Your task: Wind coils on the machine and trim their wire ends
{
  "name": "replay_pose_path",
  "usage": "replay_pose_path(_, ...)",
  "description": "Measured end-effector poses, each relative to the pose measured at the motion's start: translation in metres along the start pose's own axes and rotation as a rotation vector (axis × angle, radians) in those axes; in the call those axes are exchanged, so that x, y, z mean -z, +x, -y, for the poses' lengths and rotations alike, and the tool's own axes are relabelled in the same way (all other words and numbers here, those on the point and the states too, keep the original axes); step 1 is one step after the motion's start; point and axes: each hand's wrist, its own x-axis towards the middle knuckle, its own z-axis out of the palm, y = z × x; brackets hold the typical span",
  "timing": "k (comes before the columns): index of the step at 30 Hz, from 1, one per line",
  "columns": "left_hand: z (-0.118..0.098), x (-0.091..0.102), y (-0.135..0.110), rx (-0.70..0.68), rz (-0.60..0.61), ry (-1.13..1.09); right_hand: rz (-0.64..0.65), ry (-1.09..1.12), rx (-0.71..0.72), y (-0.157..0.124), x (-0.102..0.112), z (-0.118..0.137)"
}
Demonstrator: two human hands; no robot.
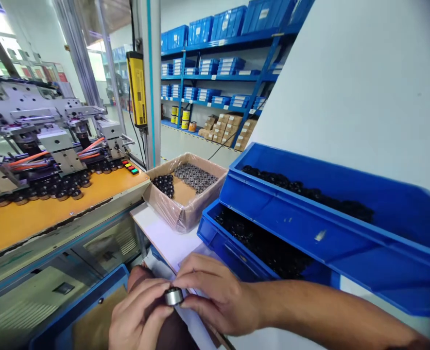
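A small silver metal ring with a dark top [174, 296] is held low in front of me, over my lap. My left hand [136, 313] grips it from the left between thumb and fingers. From the other side, my right hand [220, 296] pinches the same ring, its fingertips at the dark upper edge and its thumb at the lower right. Fingers partly hide the ring's top, so I cannot make out its inside. Just past my right hand stands a lower blue bin [215, 238] filled with small black parts.
An upper blue bin [291, 206] with black parts sits above the lower one. A plastic-lined cardboard box [185, 214] holds metal rings and black parts. At left, an orange bench [101, 197] carries a machine [58, 141] and black parts. Another blue bin [118, 279] lies below.
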Motion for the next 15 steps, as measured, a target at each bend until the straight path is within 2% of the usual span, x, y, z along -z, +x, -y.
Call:
replay_pose_path(4, 0.006, -0.003, 0.001, 0.073, -0.035, -0.092, 0.068, 0.012, -0.037, 0.001, -0.001, -0.003)
replay_pose_path(7, 0.015, -0.005, -0.002, 0.331, -0.095, -0.198, 0.196, -0.028, -0.139, 0.024, 0.009, -0.028)
replay_pose_path(9, 0.022, -0.004, -0.008, 0.541, -0.19, -0.297, 0.281, -0.269, -0.325, 0.05, 0.02, -0.06)
replay_pose_path(10, 0.025, -0.003, -0.012, 0.618, -0.234, -0.329, 0.318, -0.459, -0.474, 0.064, 0.026, -0.08)
replay_pose_path(11, 0.029, -0.001, -0.015, 0.665, -0.262, -0.335, 0.305, -0.581, -0.584, 0.078, 0.033, -0.102)
replay_pose_path(12, 0.033, 0.002, -0.019, 0.681, -0.267, -0.322, 0.28, -0.658, -0.659, 0.091, 0.038, -0.125)
replay_pose_path(15, 0.047, 0.01, -0.029, 0.623, -0.136, -0.272, 0.3, -0.779, -0.857, 0.12, 0.048, -0.191)
